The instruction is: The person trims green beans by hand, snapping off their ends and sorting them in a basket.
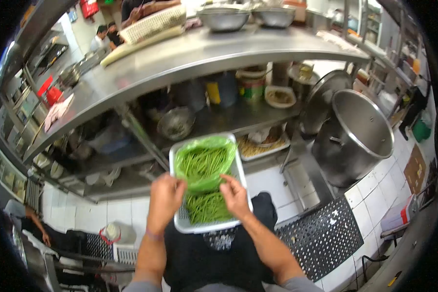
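Seated person's two bare hands were over a white basket [245, 187], set at the lap. Left hand [165, 197]: at the basket's left edge, fingers curled in — could not tell whether anything was pinched between them. Right hand [235, 197]: beside the lower right of a green plastic bag [195, 186], fingers bent, thumb and fingertips near each other; a grip on the bag could not be confirmed.

Green beans, two lots, both inside the basket: bagged beans [204, 163] in the open bag at the far end, loose beans [207, 208] at the near end.

Surroundings: steel table [219, 56] ahead — metal bowl [176, 124] on its lower shelf; tall pot [348, 141] to the right.
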Motion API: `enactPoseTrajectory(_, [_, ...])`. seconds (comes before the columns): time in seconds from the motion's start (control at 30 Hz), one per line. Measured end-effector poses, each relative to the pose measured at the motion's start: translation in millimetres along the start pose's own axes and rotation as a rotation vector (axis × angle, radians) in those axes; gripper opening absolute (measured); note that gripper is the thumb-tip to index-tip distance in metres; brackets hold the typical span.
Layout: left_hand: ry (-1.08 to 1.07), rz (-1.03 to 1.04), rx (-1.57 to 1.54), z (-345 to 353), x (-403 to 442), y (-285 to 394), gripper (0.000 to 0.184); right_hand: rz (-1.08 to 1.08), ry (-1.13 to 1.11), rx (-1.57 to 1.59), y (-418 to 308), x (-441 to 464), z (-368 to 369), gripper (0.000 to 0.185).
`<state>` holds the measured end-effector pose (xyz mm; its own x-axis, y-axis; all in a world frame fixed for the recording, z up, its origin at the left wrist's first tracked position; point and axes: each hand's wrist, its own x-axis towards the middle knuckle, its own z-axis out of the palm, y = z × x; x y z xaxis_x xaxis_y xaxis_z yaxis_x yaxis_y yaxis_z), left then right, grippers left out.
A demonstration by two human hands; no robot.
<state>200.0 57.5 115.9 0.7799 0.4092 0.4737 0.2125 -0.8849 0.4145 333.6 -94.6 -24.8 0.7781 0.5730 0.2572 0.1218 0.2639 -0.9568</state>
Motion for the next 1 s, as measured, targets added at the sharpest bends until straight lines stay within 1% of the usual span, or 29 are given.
enactPoseTrajectory(0.07, [-0.025,-0.016,-0.109,12.3,-23.8,2.9,0.011,0.014,-0.106,-0.209,-30.6,-3.0,-1.7,0.034])
enactPoseTrajectory(0.13, [-0.060,-0.132,-0.180,21.4,-38.3,7.1,0.011,-0.375,-0.089,-0.356,-17.9,1.4,5.0,0.026])
enactPoseTrajectory(0.2, [-0.019,-0.132,-0.206,30.2,-45.7,0.6,0.011,-0.340,-0.179,-0.410,-8.0,-0.8,5.7,0.019])
enactPoseTrajectory(0.23, [-0.002,-0.175,-0.224,31.8,-48.0,-0.9,0.011,-0.339,-0.179,-0.412,-8.1,-1.8,7.1,0.014])
enactPoseTrajectory(0.3, [0.020,-0.264,-0.257,31.6,-52.4,-2.5,0.010,-0.318,-0.204,-0.405,-14.1,-1.6,7.2,0.014])
enactPoseTrajectory(0.4, [0.072,-0.335,-0.265,38.7,-57.9,-12.3,0.009,-0.295,-0.254,-0.419,-16.9,-2.1,7.0,0.013])
enactPoseTrajectory(0.5, [0.090,-0.334,-0.259,37.1,-57.4,-13.6,0.009,-0.295,-0.304,-0.449,-17.8,-3.8,8.3,0.012])
enactPoseTrajectory(0.6, [0.069,-0.354,-0.260,35.5,-59.5,-16.2,0.009,-0.353,-0.289,-0.457,-14.8,-3.5,9.2,0.010])
enactPoseTrajectory(0.7, [0.007,-0.382,-0.311,35.4,-64.0,-8.7,0.010,-0.294,-0.217,-0.388,-12.2,-4.7,9.5,0.008])
enactPoseTrajectory(0.77, [-0.080,-0.364,-0.343,36.8,-69.8,-3.2,0.010,-0.226,-0.076,-0.382,-13.0,-5.8,9.4,0.008])
enactPoseTrajectory(0.8, [-0.087,-0.406,-0.399,40.1,-74.5,-5.2,0.011,-0.192,-0.005,-0.378,-13.2,-6.5,9.2,0.008])
enactPoseTrajectory(0.9, [-0.109,-0.532,-0.566,54.5,-86.3,-12.8,0.017,0.132,0.024,0.088,4.5,3.4,0.7,0.009])
enactPoseTrajectory(1.0, [0.003,-0.567,-0.959,49.9,-79.9,-12.9,0.024,0.331,-0.084,0.557,-5.0,3.5,-1.4,0.011])
